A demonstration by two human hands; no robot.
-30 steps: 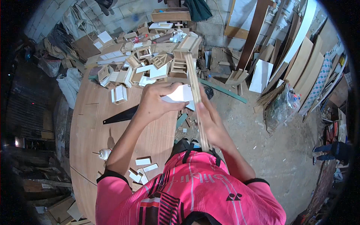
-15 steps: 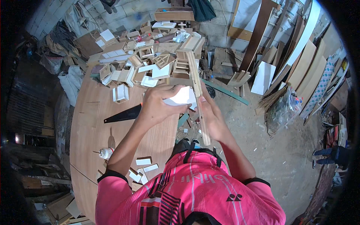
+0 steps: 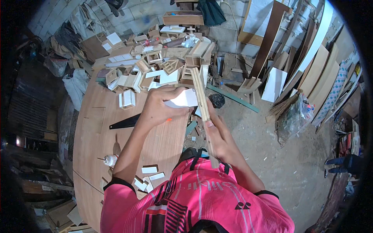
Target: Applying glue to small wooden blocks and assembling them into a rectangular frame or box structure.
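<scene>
My left hand (image 3: 158, 108) grips a small white-faced piece of wood (image 3: 182, 99) between thumb and fingers. My right hand (image 3: 218, 136) is closed round a long, narrow wooden strip (image 3: 200, 96) with lengthwise lines along its edge. The strip slants from the far side back towards my shirt, its near end blurred. At its right end the white piece meets the strip's left side. Both are held up near the table's right edge. My right fingertips are partly hidden behind the strip.
On the wooden table (image 3: 91, 136) lie a black-bladed handsaw (image 3: 123, 122), a white bottle (image 3: 110, 159) and small white offcuts (image 3: 149, 169). Several small wooden boxes and frames (image 3: 127, 99) pile up at the far side. Boards (image 3: 274, 84) lean at the right, beside a plastic bag (image 3: 296, 116).
The wooden strip has slid towards my body along with my right hand. The white piece in my left hand has shifted slightly left.
</scene>
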